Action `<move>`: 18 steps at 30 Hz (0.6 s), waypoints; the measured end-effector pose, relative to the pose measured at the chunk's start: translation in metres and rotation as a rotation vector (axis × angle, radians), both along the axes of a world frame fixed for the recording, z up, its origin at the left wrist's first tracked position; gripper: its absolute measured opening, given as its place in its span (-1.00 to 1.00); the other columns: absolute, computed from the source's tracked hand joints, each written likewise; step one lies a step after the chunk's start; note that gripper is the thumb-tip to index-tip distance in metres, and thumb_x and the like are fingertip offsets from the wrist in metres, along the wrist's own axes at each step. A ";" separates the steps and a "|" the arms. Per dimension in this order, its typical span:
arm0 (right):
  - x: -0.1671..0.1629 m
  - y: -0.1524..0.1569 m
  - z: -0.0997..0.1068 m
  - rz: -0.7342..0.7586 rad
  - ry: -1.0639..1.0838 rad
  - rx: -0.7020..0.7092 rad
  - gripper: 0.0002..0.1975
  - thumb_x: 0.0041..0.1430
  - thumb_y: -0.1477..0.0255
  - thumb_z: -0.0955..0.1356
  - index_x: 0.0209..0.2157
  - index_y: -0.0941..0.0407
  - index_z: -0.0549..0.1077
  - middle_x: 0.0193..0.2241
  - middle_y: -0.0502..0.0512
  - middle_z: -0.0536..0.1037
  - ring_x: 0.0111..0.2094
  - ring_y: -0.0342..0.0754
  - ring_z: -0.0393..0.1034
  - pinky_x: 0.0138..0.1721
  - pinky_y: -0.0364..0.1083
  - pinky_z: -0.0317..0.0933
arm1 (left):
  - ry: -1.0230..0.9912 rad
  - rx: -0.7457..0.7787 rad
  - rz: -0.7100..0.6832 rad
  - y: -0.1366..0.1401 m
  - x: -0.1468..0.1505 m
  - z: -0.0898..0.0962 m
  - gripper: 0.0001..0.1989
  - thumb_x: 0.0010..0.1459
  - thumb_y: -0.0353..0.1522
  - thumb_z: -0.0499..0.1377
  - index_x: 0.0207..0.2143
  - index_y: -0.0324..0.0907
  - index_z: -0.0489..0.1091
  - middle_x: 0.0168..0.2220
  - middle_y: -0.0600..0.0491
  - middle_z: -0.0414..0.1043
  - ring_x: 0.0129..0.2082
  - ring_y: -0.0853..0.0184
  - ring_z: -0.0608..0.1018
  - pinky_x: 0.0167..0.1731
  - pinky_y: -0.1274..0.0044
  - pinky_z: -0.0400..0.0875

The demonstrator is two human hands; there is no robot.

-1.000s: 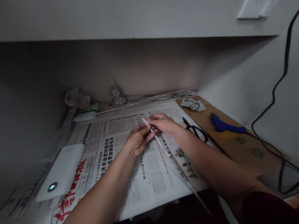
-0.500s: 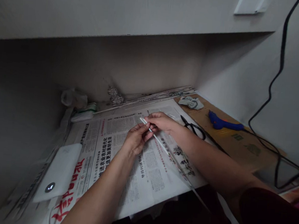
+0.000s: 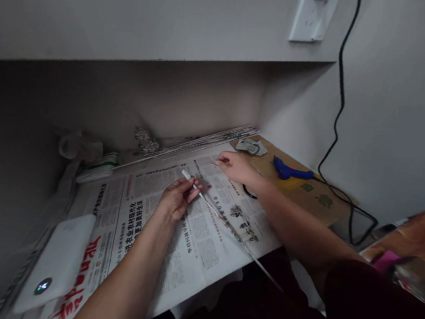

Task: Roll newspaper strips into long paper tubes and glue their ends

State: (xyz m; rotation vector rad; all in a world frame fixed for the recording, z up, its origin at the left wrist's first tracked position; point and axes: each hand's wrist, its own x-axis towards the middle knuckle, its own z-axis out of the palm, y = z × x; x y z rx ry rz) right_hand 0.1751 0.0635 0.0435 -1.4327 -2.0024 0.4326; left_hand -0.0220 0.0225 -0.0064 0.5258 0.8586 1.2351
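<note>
The left hand pinches a thin white rod close to its upper end, the tip poking past the fingers and the rest slanting down rightward over the newspaper and beyond its near edge. The right hand, apart from the rod, has its fingertips drawn together at a pale sliver; whether it grips this, I cannot tell.

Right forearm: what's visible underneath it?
Newspaper and brown cardboard disappear behind the right forearm. A black curved loop sticks out below the right hand; whatever it joins is covered, as is the surface directly beneath the arm.
</note>
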 end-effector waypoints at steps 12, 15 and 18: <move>0.195 -0.048 -0.016 -0.511 -0.753 -0.175 -0.43 -0.08 0.50 0.30 0.06 0.18 0.31 -0.06 0.30 0.46 -0.09 0.17 0.36 -0.15 -0.01 0.19 | -0.051 0.020 -0.065 -0.003 0.003 0.002 -0.91 0.12 -0.59 0.08 -0.34 -0.34 0.36 -0.40 -0.05 0.47 -0.38 0.30 0.59 -0.39 0.59 0.54; 0.192 -0.051 -0.016 -0.526 -0.673 -0.071 -0.53 0.00 0.44 0.28 0.00 0.20 0.37 -0.15 0.28 0.50 -0.13 0.13 0.38 -0.16 -0.03 0.19 | -0.059 0.019 -0.076 -0.005 0.004 0.005 -0.90 0.11 -0.61 0.08 -0.33 -0.35 0.35 -0.39 -0.07 0.47 -0.35 0.26 0.59 -0.40 0.57 0.54; 0.169 -0.051 -0.004 -0.563 -0.500 -0.003 -0.61 0.09 0.28 0.26 -0.09 0.18 0.44 -0.30 0.27 0.53 -0.28 0.13 0.42 -0.31 -0.04 0.20 | -0.060 0.011 -0.058 -0.005 0.004 0.006 -0.90 0.11 -0.61 0.09 -0.32 -0.35 0.35 -0.40 -0.08 0.46 -0.39 0.28 0.59 -0.42 0.57 0.54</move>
